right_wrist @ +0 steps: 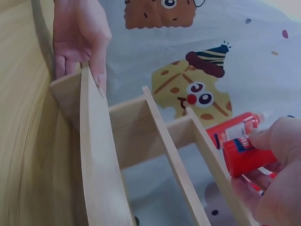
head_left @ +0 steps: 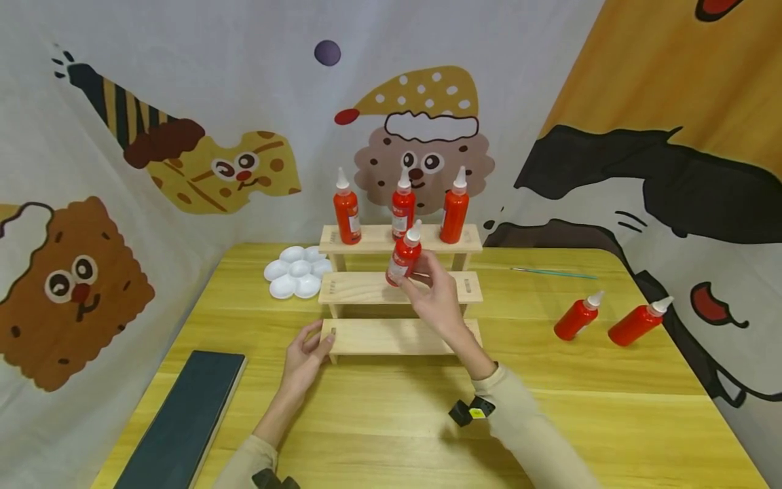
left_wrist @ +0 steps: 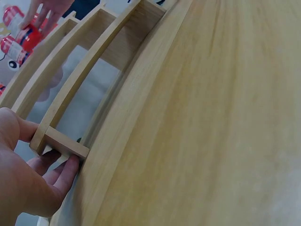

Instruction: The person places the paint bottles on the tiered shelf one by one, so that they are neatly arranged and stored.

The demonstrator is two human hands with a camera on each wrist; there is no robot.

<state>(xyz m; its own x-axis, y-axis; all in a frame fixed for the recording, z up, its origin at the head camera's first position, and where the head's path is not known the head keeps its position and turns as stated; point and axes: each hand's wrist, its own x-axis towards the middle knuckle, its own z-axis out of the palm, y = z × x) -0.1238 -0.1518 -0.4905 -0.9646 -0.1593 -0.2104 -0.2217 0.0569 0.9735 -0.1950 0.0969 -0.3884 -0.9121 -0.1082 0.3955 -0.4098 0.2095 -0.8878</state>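
Note:
My right hand (head_left: 436, 292) grips a red paint bottle (head_left: 404, 258) with a white pointed cap, tilted a little, over the middle step of a three-step wooden rack (head_left: 357, 288). In the right wrist view the bottle's base (right_wrist: 244, 157) shows between thumb and fingers. Three like bottles (head_left: 454, 210) stand upright in a row on the top step. My left hand (head_left: 303, 360) holds the left end of the lowest step. The left wrist view has its thumb on top and its fingers (left_wrist: 66, 176) curled under the end of the board.
A white flower-shaped palette (head_left: 282, 286) lies left of the rack. Two more red bottles (head_left: 574, 319) stand at the right, with a thin blue-green brush (head_left: 556, 273) behind them. A dark flat book-like slab (head_left: 183, 414) lies front left. A printed cloth (head_left: 256, 81) hangs behind the table.

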